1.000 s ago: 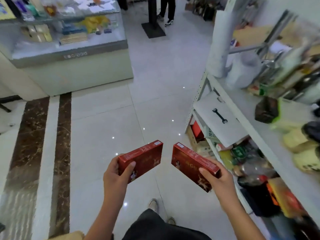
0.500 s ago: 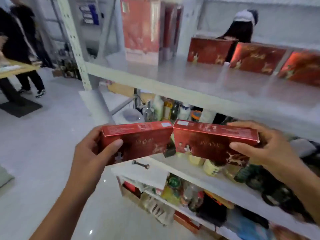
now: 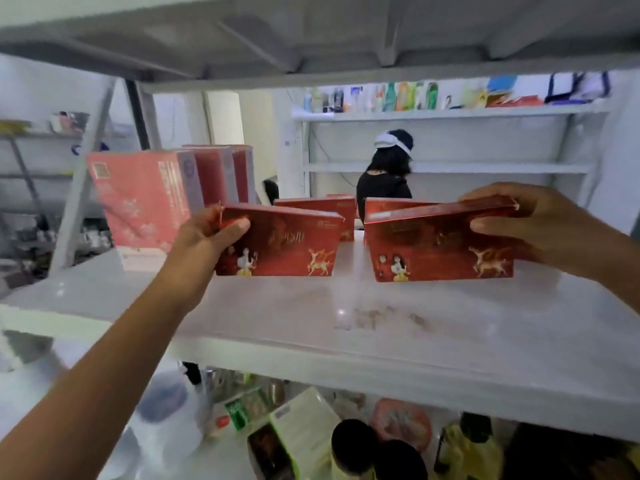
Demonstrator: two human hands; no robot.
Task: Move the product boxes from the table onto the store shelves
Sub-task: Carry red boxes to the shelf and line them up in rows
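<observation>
Our left grip (image 3: pixel 211 233) pinches one red box (image 3: pixel 280 245) and our right grip (image 3: pixel 519 223) another red box (image 3: pixel 440 247), both upright mid-shelf (image 3: pixel 311 317).

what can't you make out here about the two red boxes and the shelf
- Head view: print on the left red box and right red box is too blurred to read.
- Left hand and right hand hide the boxes' outer ends.
- The red boxes behind are mostly hidden.
- The white shelf runs off the right edge.

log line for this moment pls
step: shelving | left hand: holds left red box | right hand: holds right red box | both upright on white shelf
</observation>
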